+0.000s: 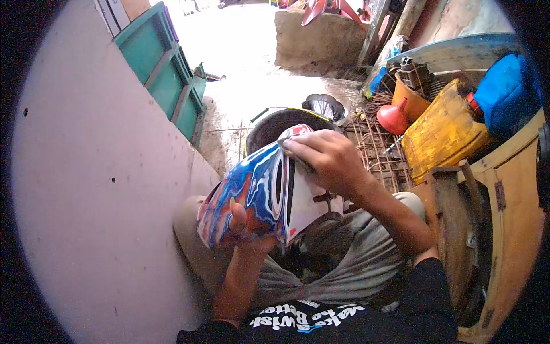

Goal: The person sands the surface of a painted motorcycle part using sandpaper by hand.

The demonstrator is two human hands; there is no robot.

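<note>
A curved motorcycle body panel (pixel 252 178), with blue, red and white paint worn into swirling layers, lies tilted across my lap. My left hand (pixel 243 229) grips its lower side, thumb up against the painted face and the other fingers hidden beneath. On the upper edge, my right hand (pixel 332 157) has its fingers bent and pressed down. A thin dark grey piece, which looks like sandpaper, shows under those fingertips. Just beyond the panel stands a black bucket (pixel 266 131) with a yellow rim.
A pale wall (pixel 103 172) rises close on my left, with a green panelled door (pixel 157 66) beyond it. On the right are a yellow jerrycan (pixel 447 135), a blue container (pixel 507 89), a red funnel (pixel 393 117), rusty wire mesh (pixel 381 152) and wooden furniture (pixel 510 212).
</note>
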